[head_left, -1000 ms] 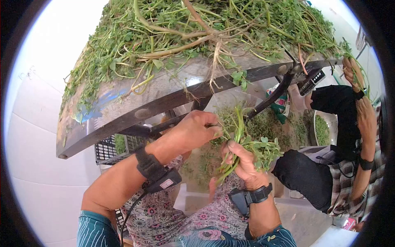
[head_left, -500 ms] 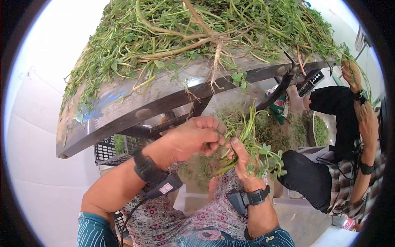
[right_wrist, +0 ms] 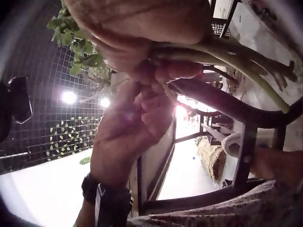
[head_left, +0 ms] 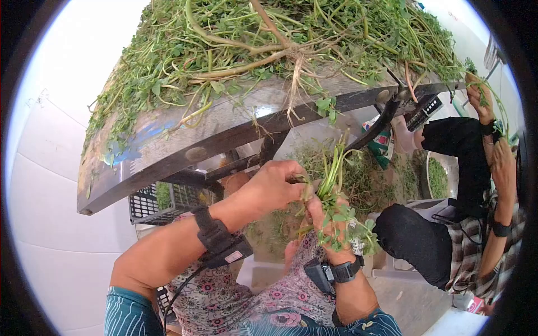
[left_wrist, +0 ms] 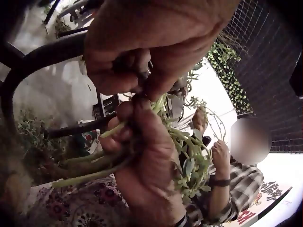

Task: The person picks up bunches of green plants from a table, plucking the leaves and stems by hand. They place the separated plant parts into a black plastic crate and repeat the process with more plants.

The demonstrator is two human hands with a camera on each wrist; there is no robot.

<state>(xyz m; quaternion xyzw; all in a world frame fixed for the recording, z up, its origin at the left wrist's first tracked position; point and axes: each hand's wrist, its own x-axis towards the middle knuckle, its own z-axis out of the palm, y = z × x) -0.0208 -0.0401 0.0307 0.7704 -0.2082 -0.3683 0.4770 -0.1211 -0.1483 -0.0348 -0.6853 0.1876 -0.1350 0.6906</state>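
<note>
A bunch of green stems with small leaves (head_left: 334,173) is gripped in the right hand (head_left: 330,227), below the table edge; its leaves hang over the wrist side. The left hand (head_left: 274,187) has thumb and fingers pinched together against the bunch, touching the right hand's fingertips; a small dark bit shows at its fingertips. In the left wrist view the thick stem ends (left_wrist: 85,177) stick out of the right hand (left_wrist: 151,165). The right wrist view shows the left hand (right_wrist: 132,123) meeting the right hand (right_wrist: 137,28) at the fingertips.
A large heap of green plants (head_left: 235,50) covers the table (head_left: 162,143), roots hanging over its edge. Below stand a black crate (head_left: 145,207) and a bowl of greens (head_left: 438,176); plants litter the floor (head_left: 364,179). Another person's arm (head_left: 496,185) is at right.
The left hand moved toward the right hand, drew back a little, and is against the bunch again. The bunch has turned, its leaves now lower over the right wrist. The other person's hands shifted slightly.
</note>
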